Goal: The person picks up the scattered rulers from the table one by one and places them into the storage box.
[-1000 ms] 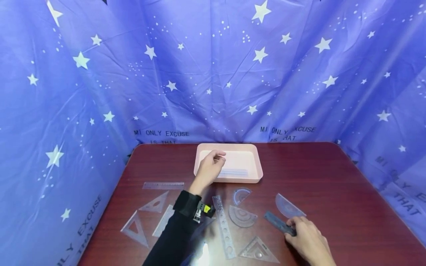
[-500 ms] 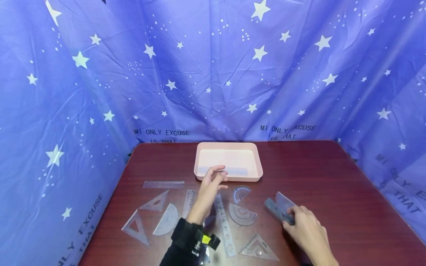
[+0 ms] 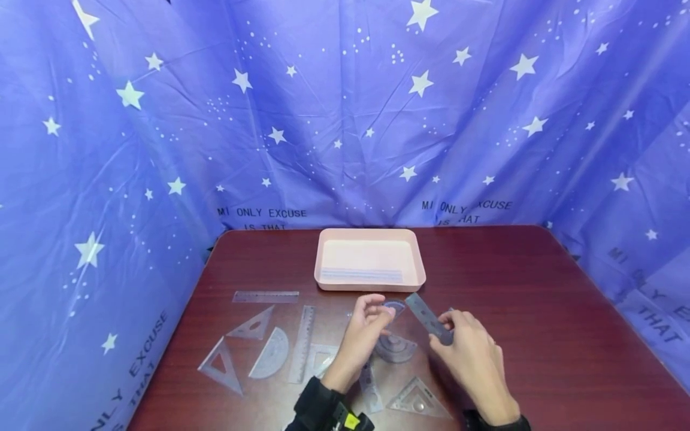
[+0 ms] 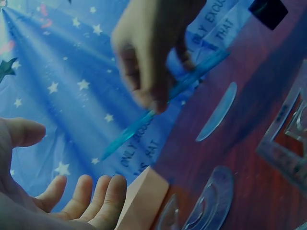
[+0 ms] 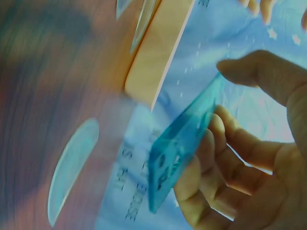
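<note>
My right hand [image 3: 474, 365] holds a translucent bluish ruler [image 3: 423, 311] above the table, one end tilted toward the tray. In the right wrist view the ruler [image 5: 180, 143] lies between thumb and fingers. My left hand [image 3: 362, 332], fingers loosely bent and apart, hovers left of the ruler without touching it. Below the left hand lie a clear protractor [image 3: 399, 350], a small blue-marked protractor [image 3: 396, 304] and a ruler with holes [image 3: 371, 389], all partly covered. Another protractor [image 5: 74, 167] lies on the table in the right wrist view; in the head view my right hand mostly hides it.
A pale pink tray [image 3: 369, 234] at the back holds bluish rulers [image 3: 361, 275]. To the left lie a short ruler [image 3: 266, 297], set squares [image 3: 221, 365], a protractor [image 3: 271, 354] and an upright-lying ruler [image 3: 302, 344]. Another set square [image 3: 419, 400] lies in front. A starry curtain [image 3: 345, 120] surrounds the table.
My left hand has drawn back from the tray toward the right hand. My right hand has lifted the ruler from the table and moved left with it.
</note>
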Motion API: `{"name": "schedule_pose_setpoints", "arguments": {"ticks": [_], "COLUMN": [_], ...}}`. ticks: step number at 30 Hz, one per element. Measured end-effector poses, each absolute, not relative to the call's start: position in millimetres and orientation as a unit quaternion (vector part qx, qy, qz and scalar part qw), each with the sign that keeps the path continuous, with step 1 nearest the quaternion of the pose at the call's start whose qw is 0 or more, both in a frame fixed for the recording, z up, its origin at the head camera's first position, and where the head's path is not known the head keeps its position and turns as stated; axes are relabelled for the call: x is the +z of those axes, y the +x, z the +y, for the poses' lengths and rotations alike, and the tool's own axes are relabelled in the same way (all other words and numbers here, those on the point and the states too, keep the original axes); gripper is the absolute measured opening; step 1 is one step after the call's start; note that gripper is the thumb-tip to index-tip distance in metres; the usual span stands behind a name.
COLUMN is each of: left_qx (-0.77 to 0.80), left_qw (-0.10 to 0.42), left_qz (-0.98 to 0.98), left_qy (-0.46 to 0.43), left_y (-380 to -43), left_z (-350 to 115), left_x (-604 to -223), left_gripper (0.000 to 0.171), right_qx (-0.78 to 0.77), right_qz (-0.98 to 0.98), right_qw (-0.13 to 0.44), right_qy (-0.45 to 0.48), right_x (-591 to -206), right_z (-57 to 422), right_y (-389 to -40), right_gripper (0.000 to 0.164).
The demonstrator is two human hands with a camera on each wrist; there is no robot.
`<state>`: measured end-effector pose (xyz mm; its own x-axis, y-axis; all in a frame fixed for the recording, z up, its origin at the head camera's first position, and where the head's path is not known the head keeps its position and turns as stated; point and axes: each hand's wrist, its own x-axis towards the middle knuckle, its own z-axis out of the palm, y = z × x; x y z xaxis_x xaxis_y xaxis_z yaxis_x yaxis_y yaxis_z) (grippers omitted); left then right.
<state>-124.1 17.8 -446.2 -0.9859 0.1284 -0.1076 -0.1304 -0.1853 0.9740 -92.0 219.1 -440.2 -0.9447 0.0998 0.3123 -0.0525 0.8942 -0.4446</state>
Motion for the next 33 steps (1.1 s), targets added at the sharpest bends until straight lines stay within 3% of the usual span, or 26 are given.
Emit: {"name": "schedule_pose_setpoints", "arguments": {"ticks": [12, 24, 33], "left_qx": [0.783, 0.779, 0.779], "left_qw": [0.136, 0.128, 0.093], "left_qz": [0.607, 0.613, 0.619], "left_qy": [0.016, -0.030, -0.028], "left_y": [-111.0, -106.8, -108.7], "left_z": [40.9, 51.5, 53.6], "left_x": [-460.4, -461.2, -463.2], "left_gripper": [0.046, 0.029, 0.015], "right_qx": [0.262, 0.283, 0.287], "right_qz": [-0.949, -0.936, -0.932], "right_qw": [0.174, 0.209, 0.222], "right_qy": [-0.032, -0.027, -0.011], "right_x": [-443.7, -445.2, -448.0], "right_z": [183.2, 173.7, 172.6], "right_y": [-88.4, -85.3, -86.4], "right_gripper": [0.034, 0.036, 0.037]}}
